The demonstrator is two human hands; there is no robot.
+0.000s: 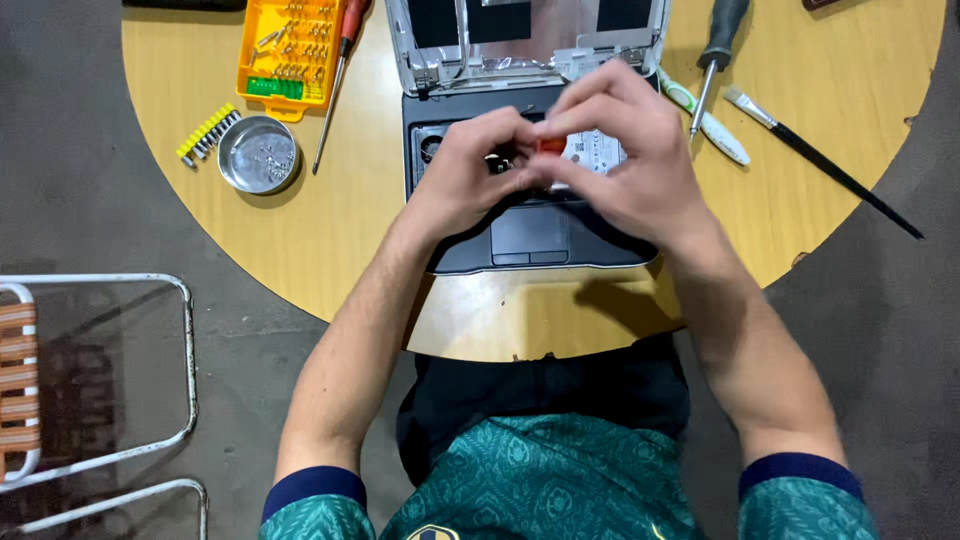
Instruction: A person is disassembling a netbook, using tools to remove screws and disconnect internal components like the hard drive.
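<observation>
Head view is showing both hands (560,165) pinching a small orange-handled screwdriver (552,145) over an opened grey laptop (530,235) on the round wooden tabletop (330,230).

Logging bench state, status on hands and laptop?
Left hand and right hand together, fingers pinching a small orange-handled tool. Opened dark-grey laptop, keyboard off, drive exposed. Nothing blocking; round metal screw dish left.

**Green patterned jersey, navy cuffs**

The person wears a short-sleeved teal-green shirt (545,475) with a woven diamond pattern. Each sleeve ends in a dark navy band. A crest shows partly at the chest. Dark trousers (540,395) cover the lap. Both forearms are bare.
</observation>
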